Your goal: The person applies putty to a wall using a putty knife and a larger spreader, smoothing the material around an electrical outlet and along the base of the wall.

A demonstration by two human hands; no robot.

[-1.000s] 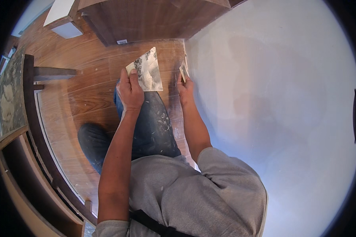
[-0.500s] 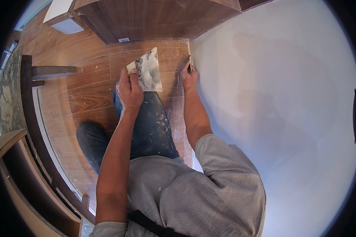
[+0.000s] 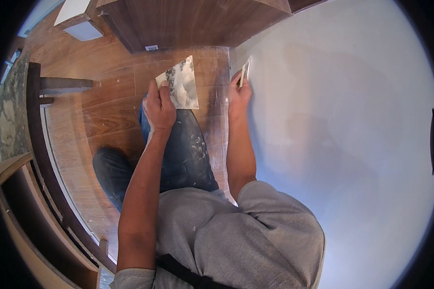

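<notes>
My left hand (image 3: 160,108) is closed round the narrow end of a flat trapezoid putty board (image 3: 184,85), held above my knee. White putty and dark smears cover its top face. My right hand (image 3: 239,98) grips a thin putty knife (image 3: 246,70) seen nearly edge-on, its shiny blade upright by the low part of the pale wall (image 3: 332,144). Whether the blade's edge touches the wall, I cannot tell. Part of the knife's handle is hidden behind my fingers.
A brown wooden cabinet (image 3: 193,24) meets the wall ahead. Wood-pattern floor (image 3: 106,106) lies beneath me. On the left are a wooden frame on its side with a jutting leg (image 3: 65,85) and an open drawer-like box (image 3: 43,221). A white-topped box (image 3: 79,21) stands far left.
My right hand and the putty knife have moved right and slightly up from the wall's bottom edge, turning more of the blade into view. My left hand and the putty board stay nearly still.
</notes>
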